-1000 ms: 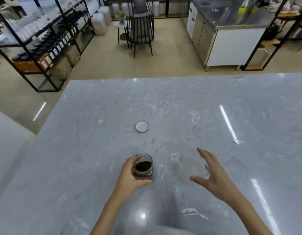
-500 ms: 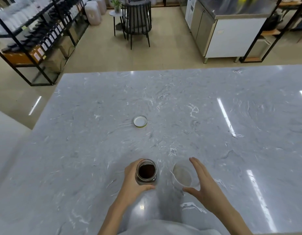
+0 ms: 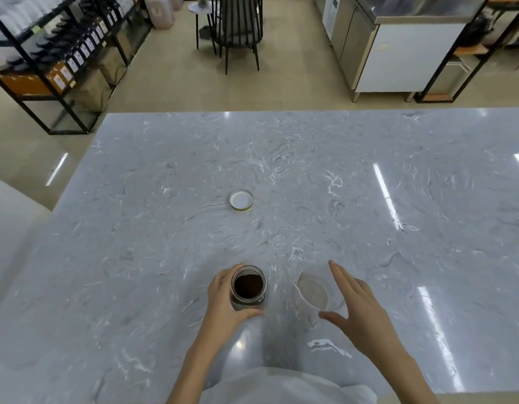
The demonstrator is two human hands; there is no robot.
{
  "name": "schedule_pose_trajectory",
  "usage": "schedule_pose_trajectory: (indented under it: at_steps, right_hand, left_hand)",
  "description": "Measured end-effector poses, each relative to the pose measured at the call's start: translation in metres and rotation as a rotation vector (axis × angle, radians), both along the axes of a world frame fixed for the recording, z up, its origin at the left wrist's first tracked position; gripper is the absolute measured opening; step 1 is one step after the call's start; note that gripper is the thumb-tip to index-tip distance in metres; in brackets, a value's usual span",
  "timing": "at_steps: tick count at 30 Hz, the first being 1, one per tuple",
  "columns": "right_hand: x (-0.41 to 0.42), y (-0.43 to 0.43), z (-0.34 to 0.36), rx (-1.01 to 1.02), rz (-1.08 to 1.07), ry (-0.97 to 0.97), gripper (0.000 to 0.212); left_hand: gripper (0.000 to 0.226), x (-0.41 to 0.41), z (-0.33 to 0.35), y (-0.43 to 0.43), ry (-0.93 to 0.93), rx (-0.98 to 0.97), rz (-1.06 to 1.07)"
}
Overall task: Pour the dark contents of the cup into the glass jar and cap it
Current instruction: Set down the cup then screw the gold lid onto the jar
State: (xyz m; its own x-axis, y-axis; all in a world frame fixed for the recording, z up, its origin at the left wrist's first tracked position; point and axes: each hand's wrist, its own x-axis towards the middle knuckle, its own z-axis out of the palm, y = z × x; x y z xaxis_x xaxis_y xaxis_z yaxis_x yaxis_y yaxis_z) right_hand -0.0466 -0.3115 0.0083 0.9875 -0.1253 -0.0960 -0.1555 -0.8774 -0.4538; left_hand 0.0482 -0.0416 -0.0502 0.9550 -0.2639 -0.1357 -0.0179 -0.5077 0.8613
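Glass jar [image 3: 248, 288] upright, dark grounds inside, uncapped, in left hand [image 3: 223, 304] grip, right hand [image 3: 360, 313] spread open beside empty cup [image 3: 315, 291]

The desk [image 3: 310, 176] in front of me is pale grey marble with white veins swirling through it and bright white streaks of reflected light. My jar [image 3: 248, 288] is clear glass with dark brown powder inside. The cup [image 3: 313, 293] is see-through, looking cloudy grey. The lid [image 3: 241, 200] shows white inside with a yellowish rim. Beyond lie a beige floor [image 3: 296, 80], a black chair [image 3: 237, 27] and black-framed shelves [image 3: 48, 53].
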Motion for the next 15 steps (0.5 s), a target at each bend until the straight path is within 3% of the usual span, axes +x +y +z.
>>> schedule_pose_trajectory:
  at_steps: [5,9,11,13,15]
  right_hand:
    - [0.017,-0.017,-0.002,-0.008,-0.074,-0.001,0.096]
    - [0.024,-0.024,0.002,-0.024,-0.017,0.129,0.113]
    - [0.023,-0.018,0.008,-0.155,-0.012,0.213,0.118]
    - [0.017,-0.003,0.015,-0.151,-0.028,0.057,0.105]
    - [0.01,0.024,0.024,0.116,-0.104,-0.139,0.075]
  left_hand:
    - [0.101,0.007,0.007,0.007,0.019,-0.016,0.029]
    - [0.109,0.009,0.011,0.007,0.072,-0.009,0.015]
    - [0.119,0.009,0.01,0.01,0.111,-0.011,0.012]
    - [0.126,0.007,0.01,0.016,0.146,-0.026,0.02]
    - [0.12,0.006,0.012,0.023,0.146,-0.047,0.007]
